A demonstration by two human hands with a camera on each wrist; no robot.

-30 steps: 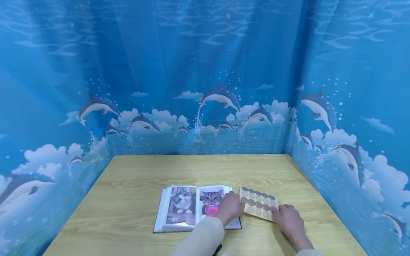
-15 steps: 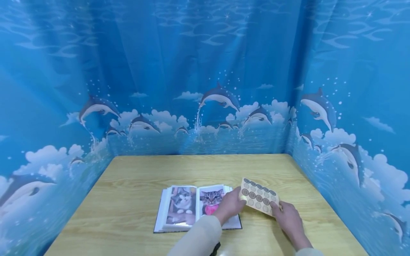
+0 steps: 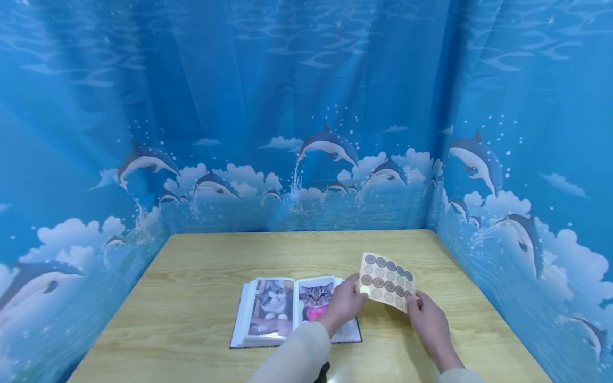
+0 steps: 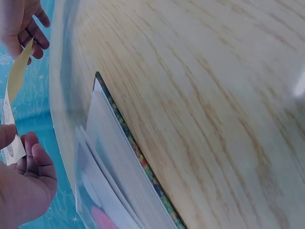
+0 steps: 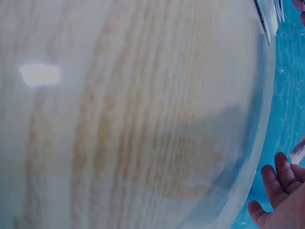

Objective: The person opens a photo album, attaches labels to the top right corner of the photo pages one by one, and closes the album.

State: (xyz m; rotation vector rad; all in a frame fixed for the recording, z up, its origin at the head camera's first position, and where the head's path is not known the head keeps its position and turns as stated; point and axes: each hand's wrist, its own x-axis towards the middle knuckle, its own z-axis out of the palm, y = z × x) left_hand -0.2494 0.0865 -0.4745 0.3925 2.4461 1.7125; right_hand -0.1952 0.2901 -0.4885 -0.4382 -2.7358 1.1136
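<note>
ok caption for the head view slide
Both hands hold a sticker sheet above the table, beside an open photo album.

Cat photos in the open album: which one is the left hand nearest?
The right-page photo, the tabby kitten with the pink patch. The left hand overlaps that page's outer edge, while the left-page cat photo lies clear beyond the spine.

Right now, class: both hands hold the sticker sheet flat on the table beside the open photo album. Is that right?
Not quite. In the head view the left hand and right hand hold the sticker sheet lifted above the table, beside the open photo album.
</note>
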